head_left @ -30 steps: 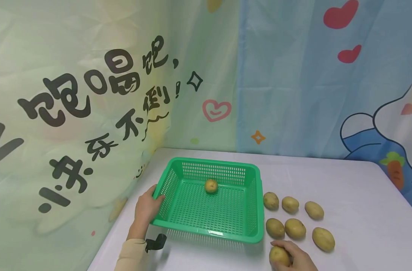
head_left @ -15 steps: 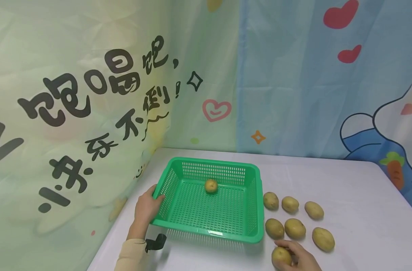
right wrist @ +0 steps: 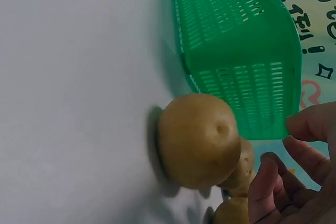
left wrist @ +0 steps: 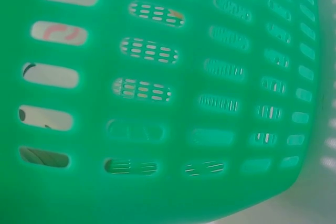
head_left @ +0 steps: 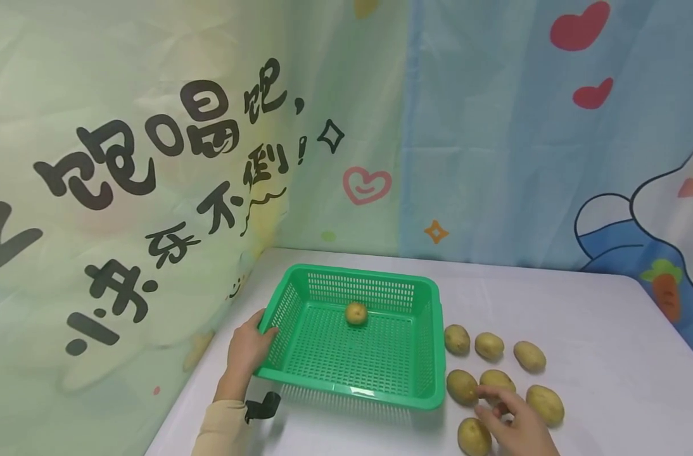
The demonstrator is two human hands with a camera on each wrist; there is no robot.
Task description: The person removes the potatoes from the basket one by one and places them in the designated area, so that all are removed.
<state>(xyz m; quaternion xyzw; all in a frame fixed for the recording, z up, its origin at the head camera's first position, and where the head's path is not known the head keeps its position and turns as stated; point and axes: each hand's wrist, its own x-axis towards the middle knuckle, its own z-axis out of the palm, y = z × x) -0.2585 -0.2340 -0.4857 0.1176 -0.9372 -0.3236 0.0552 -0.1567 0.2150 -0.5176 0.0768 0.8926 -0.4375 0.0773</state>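
Note:
A green plastic basket [head_left: 352, 389] with slotted walls stands on the table, and one potato [head_left: 356, 313] lies inside it. My left hand [head_left: 247, 347] grips the basket's left rim, thumb over the inside edge. In the left wrist view the slotted basket wall [left wrist: 173, 198] fills most of the picture. My right hand [head_left: 520, 423] hovers beside the nearest potato [head_left: 474, 437] with its fingers loosely bent and nothing between them. In the right wrist view that potato [right wrist: 197, 140] sits on the table, apart from the fingers [right wrist: 310, 121].
Several more potatoes lie right of the basket in two rough rows, including a back one [head_left: 457, 340] and a right one [head_left: 545, 405]. The right hand partly covers one potato [head_left: 496, 382]. A printed curtain [head_left: 483, 158] hangs behind the white table [head_left: 609, 329].
My right hand has let go of the nearest potato and moved up and right from it. That potato has shifted slightly right. My left hand keeps its hold on the basket.

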